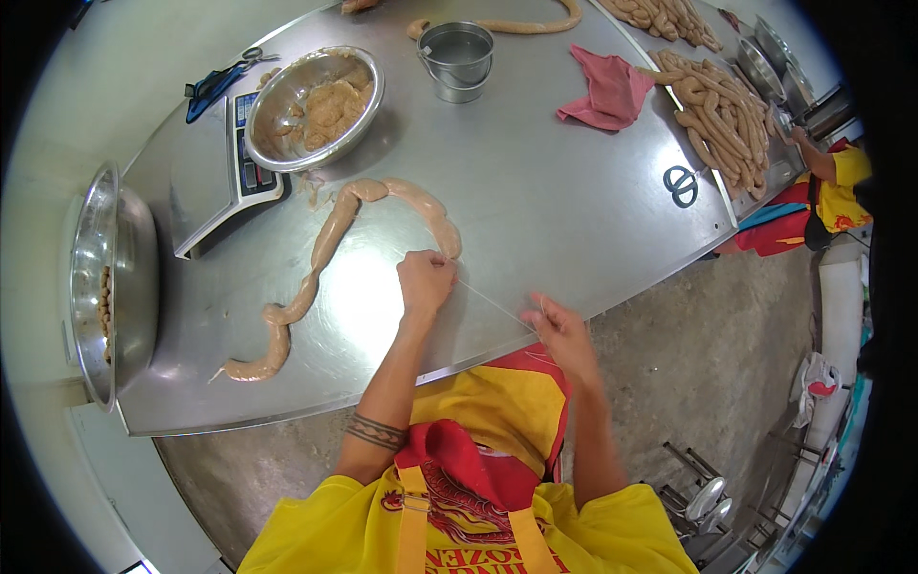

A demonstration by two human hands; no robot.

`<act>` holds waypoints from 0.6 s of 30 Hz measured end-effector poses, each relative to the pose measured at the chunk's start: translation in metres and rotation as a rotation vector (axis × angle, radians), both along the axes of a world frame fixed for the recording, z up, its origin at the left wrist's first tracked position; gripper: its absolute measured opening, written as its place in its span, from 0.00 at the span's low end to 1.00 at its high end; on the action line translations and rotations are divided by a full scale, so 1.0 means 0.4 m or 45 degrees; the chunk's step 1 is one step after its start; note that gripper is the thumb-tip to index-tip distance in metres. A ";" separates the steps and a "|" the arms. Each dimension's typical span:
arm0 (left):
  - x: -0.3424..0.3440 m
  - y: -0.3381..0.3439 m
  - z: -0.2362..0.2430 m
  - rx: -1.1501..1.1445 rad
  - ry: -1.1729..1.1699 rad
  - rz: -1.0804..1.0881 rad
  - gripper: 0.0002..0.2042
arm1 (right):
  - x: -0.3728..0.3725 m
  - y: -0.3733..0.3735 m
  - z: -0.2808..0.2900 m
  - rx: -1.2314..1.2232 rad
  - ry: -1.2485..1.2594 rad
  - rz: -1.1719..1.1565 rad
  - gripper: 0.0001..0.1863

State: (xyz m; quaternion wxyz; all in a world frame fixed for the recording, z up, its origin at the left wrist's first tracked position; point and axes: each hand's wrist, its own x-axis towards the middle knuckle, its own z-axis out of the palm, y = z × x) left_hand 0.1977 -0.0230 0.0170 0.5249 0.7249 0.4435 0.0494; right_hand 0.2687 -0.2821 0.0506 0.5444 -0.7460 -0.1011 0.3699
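Note:
A long string of raw sausage point(330, 234) winds over the steel table point(507, 182), with narrowed spots between its plump lengths. My left hand point(427, 281) is closed at its near right end, fingers pinched on the sausage tip. From there a thin white string point(495, 304) runs taut to my right hand point(562, 337). That hand is raised near the table's front edge, its fingers curled in on the string, and a loose strand hangs below it.
At the left, a metal bowl of ground meat point(330, 110) rests by a scale point(239, 172) and a large basin point(115, 287). Farther back are a small bucket point(457, 57), a pink cloth point(612, 88), black scissors point(681, 187) and piled sausages point(722, 120). Another person point(841, 187) works at far right.

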 end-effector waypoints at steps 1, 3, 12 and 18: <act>0.002 0.015 0.005 -0.078 -0.010 -0.064 0.11 | 0.000 -0.014 0.012 -0.199 -0.215 0.232 0.12; 0.004 0.039 0.017 -0.364 -0.074 -0.099 0.10 | -0.003 -0.034 0.033 -0.486 -0.655 0.641 0.12; -0.061 0.036 0.040 0.228 0.004 -0.612 0.16 | 0.148 -0.118 0.063 -0.335 -0.918 0.581 0.13; -0.112 -0.011 -0.013 0.518 0.117 -0.672 0.15 | 0.110 -0.117 0.014 -0.298 -1.101 0.584 0.18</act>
